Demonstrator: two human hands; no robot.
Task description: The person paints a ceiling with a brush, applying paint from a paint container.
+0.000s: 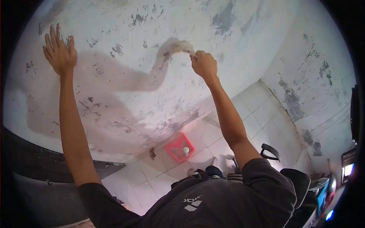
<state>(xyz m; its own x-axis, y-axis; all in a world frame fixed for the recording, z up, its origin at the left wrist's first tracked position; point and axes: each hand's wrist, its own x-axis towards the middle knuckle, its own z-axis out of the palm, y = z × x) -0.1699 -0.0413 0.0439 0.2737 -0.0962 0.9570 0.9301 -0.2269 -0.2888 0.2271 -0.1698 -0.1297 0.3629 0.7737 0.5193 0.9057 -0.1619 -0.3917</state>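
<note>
My left hand (pixel 61 55) lies against the whitish wall (pixel 228 68) at the upper left, fingers spread, with white smears on the fingertips. My right hand (pixel 204 65) is closed around a small pale hand tool (pixel 184 46). Its yellowish-white end points left and meets the wall or sits very close to it; its exact kind is too small to make out. Grey scuffs and flaked spots cover the wall around both hands, and the shadow of my arm falls between them.
On the tiled floor (pixel 145 190) below, a red plastic tray (pixel 172 155) holds a white object (pixel 186 151). A dark curved furniture edge (pixel 45 154) juts in at left. Behind me at right are a black chair (pixel 296 182) and cluttered items. A second scuffed wall (pixel 319 87) meets the corner.
</note>
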